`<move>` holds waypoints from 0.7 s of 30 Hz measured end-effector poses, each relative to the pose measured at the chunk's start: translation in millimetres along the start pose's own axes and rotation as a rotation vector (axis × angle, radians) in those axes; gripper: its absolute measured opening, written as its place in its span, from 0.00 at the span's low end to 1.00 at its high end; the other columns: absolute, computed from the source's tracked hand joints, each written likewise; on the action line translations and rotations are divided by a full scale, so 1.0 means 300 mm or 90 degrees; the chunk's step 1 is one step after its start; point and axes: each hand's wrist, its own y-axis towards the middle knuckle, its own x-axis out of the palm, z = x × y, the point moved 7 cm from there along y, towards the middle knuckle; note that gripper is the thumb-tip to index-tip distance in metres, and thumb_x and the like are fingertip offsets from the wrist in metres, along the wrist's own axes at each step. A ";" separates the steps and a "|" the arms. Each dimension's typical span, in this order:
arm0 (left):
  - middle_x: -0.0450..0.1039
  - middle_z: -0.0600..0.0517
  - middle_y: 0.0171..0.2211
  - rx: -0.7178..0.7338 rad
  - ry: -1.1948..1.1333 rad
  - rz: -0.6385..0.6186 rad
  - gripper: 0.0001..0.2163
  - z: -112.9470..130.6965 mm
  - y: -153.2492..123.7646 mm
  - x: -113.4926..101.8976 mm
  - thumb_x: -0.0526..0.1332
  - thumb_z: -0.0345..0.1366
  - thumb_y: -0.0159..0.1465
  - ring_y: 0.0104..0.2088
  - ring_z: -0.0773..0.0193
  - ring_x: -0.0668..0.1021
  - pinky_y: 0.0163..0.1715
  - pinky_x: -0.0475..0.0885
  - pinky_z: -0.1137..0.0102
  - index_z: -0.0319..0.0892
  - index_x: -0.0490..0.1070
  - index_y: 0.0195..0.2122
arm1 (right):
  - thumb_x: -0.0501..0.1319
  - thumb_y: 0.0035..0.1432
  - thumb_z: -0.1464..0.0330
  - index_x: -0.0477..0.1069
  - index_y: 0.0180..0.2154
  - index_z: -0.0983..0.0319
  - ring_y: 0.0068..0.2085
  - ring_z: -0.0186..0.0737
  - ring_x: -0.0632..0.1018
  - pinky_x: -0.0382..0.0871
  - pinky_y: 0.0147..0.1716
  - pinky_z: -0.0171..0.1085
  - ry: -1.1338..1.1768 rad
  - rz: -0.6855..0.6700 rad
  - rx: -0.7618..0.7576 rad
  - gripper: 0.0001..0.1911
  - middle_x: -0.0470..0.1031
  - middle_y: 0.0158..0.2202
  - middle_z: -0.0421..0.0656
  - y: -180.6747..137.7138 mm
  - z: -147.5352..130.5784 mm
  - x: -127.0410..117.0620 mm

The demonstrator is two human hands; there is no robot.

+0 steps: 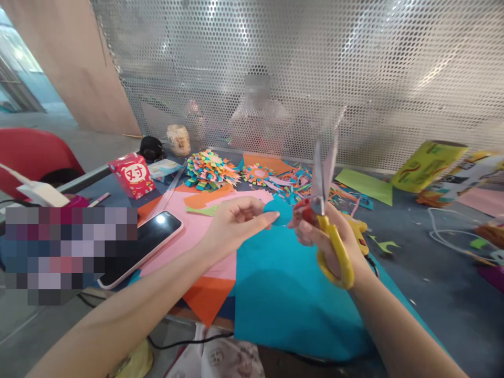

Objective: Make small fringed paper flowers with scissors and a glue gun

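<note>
Between the thumb and fingers of my left hand (pixel 246 218) is a small blue paper piece (pixel 276 209) with a rounded edge. My right hand (pixel 334 236) is closed on a pair of scissors (pixel 337 249) with yellow and red handles. The scissors' blades point up and stand slightly apart, clear of the paper piece. A large blue paper sheet (pixel 291 294) lies under both hands, overlapping a pink sheet (pixel 173 252) and an orange one (pixel 210 302). Behind the hands are a multicoloured fringed paper flower (pixel 210 169), a flatter one (pixel 258 172) and a heap of paper strips (pixel 301 178).
A phone (pixel 145 244) lies at the left, near a red box (pixel 133 176). A yellow tool (pixel 359 233) is partly hidden behind my right hand. Yellow packaging (pixel 427 165) and a cable (pixel 437 231) are at the right. A perforated metal panel (pixel 307 68) bounds the table's back.
</note>
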 end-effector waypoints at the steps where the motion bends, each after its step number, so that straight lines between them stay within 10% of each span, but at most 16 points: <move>1: 0.65 0.58 0.16 0.028 -0.009 0.026 0.14 0.018 -0.004 -0.010 0.70 0.39 0.50 0.17 0.75 0.66 0.16 0.59 0.76 0.40 0.65 0.19 | 0.71 0.45 0.54 0.63 0.31 0.58 0.26 0.32 0.69 0.63 0.21 0.32 -0.026 -0.007 -0.011 0.22 0.70 0.28 0.39 -0.008 -0.008 0.002; 21: 0.71 0.57 0.21 0.197 -0.052 0.076 0.06 0.072 -0.027 -0.045 0.68 0.33 0.54 0.21 0.74 0.67 0.19 0.62 0.75 0.42 0.72 0.25 | 0.67 0.51 0.50 0.63 0.31 0.58 0.27 0.31 0.68 0.61 0.23 0.29 -0.136 -0.139 0.105 0.21 0.67 0.28 0.38 -0.069 0.034 0.048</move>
